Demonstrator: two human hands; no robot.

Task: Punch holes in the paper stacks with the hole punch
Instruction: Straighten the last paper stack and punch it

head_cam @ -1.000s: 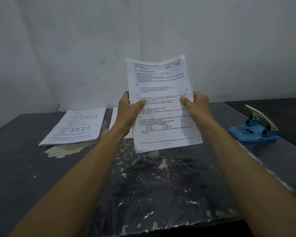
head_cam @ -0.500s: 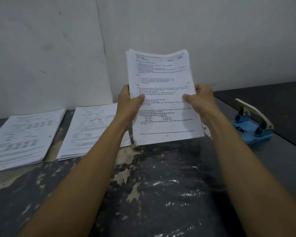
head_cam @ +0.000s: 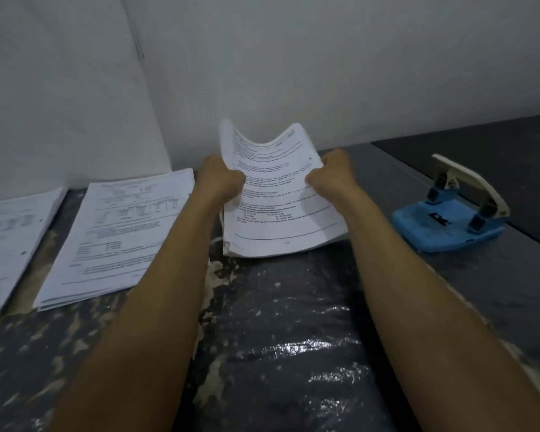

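The held paper stack (head_cam: 281, 210) is in front of the person, over the middle of the table, between both hands. It leans back toward the wall, and its top edge sags in the middle so the two upper corners stand higher than the centre. Its lower edge is down at the tabletop; I can't tell whether it actually touches. The printed side faces the person.

The left hand (head_cam: 220, 182) grips the stack's left edge, thumb curled over the front of the page, the other fingers hidden behind the sheets. The right hand (head_cam: 332, 176) grips the right edge the same way, thumb on the printed face and the rest wrapped behind. Both arms are stretched forward.

The hole punch (head_cam: 449, 216) sits on the table to the right, well apart from the stack, with a blue base and its pale lever raised.

To the left, a second paper stack (head_cam: 119, 235) lies flat just beside the left forearm, and a third stack (head_cam: 10, 247) lies flat further left, cut off by the picture's edge.

The table (head_cam: 293, 353) is dark, with a shiny crinkled covering and pale patches where the surface is worn. A white wall (head_cam: 325, 73) stands behind.
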